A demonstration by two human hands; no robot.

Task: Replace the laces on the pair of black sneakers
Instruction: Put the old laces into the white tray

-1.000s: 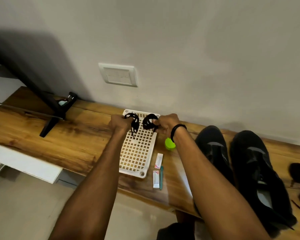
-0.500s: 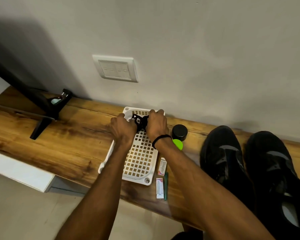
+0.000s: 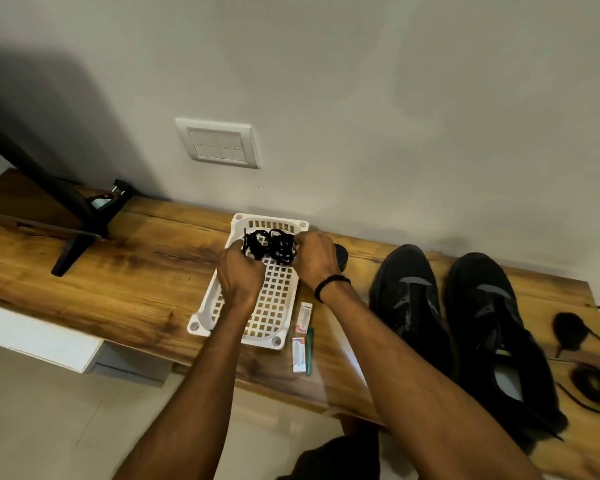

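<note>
Item: black laces (image 3: 269, 245), two coiled bundles lying side by side in the far end of the white basket (image 3: 201, 322).
Left hand (image 3: 241, 277): fingers curled into a fist at the bundles' near-left edge, strands running into it; it grips them.
Right hand (image 3: 314, 259): fingers curled over the bundles' right edge, holding them (fingertips hidden behind the knuckles).
Sneakers (image 3: 409, 296): the pair stands on the wooden shelf (image 3: 118, 271), well right of the basket, toes towards the wall, eyelets bare.
Key relation: the bundles sit between the two hands, just far of the knuckles, their long axis running left to right; the right hand is the nearer to the sneakers.
Step, as judged: new laces in hand, threading not yet begun.
Also present: loose lace coils (image 3: 568, 330) at the far right, probably the old ones; black jar (image 3: 342, 258) beside the right hand.
</note>
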